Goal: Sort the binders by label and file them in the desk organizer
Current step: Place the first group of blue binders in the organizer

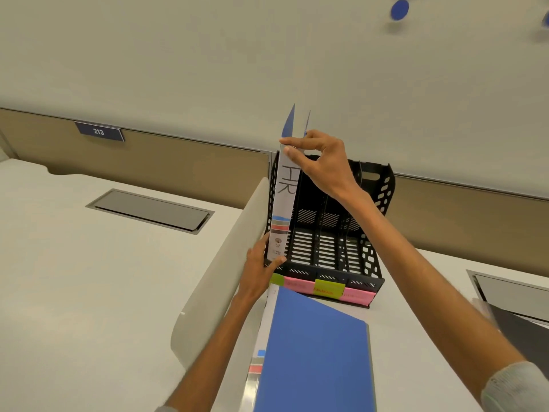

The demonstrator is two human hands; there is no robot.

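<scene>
Right hand (318, 162) pinches top of blue, white-spined HR binder (283, 203); left hand (260, 270) grips base. Risk: base snags black slotted plastic organizer (368, 263) divider, binder tips.

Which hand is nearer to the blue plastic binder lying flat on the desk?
Left. The left hand holds the foot of the upright white HR binder, just beyond the blue binder; the right hand pinches its top, far above.
</scene>
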